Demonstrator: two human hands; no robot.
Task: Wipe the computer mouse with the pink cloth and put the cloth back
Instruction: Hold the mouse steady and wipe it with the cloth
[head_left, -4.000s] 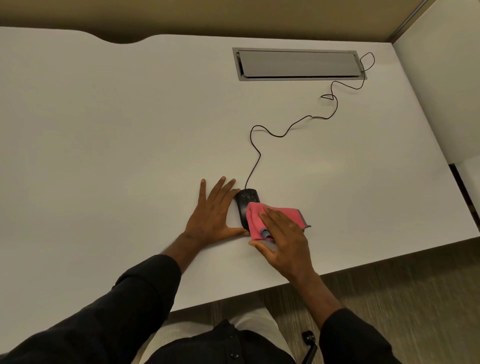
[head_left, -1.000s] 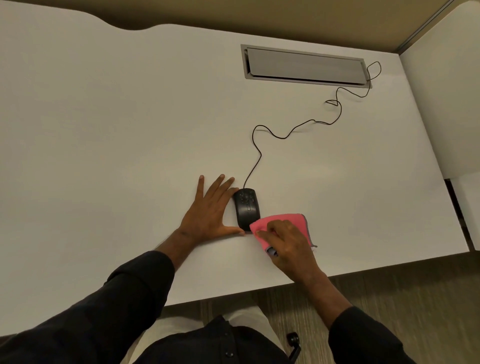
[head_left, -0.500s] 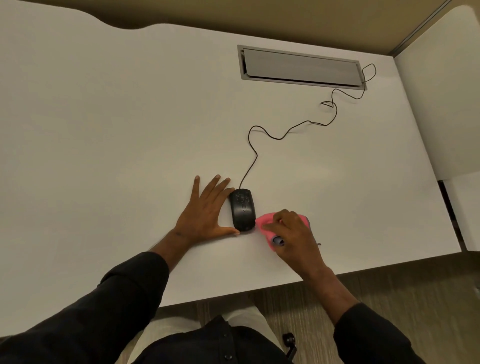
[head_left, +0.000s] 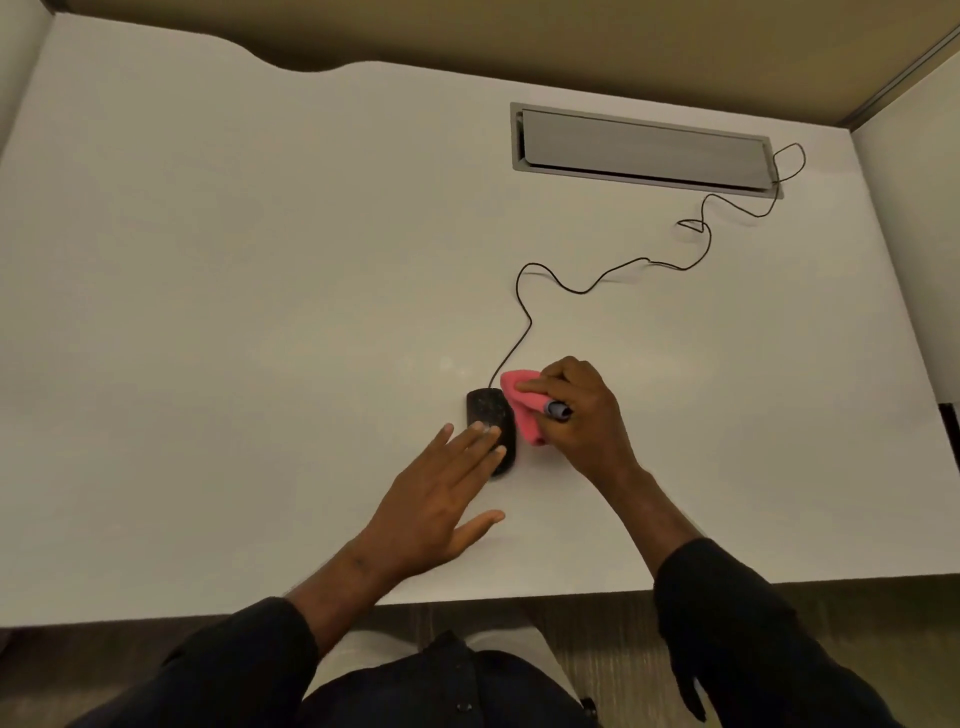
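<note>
The black mouse (head_left: 491, 430) sits on the white worktop (head_left: 260, 312), steadied by the flat, open left hand (head_left: 434, 506), so the right hand (head_left: 582, 415), gripping the pink cloth (head_left: 522, 402), should rub its side gently.

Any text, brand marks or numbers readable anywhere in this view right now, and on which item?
None can be read.
Black corded computer mouse: pale specks on its top, no legible logo.
Pink cloth gripped in the right hand: no print visible.
Grey rectangular cable hatch in the white desk: unmarked.
</note>
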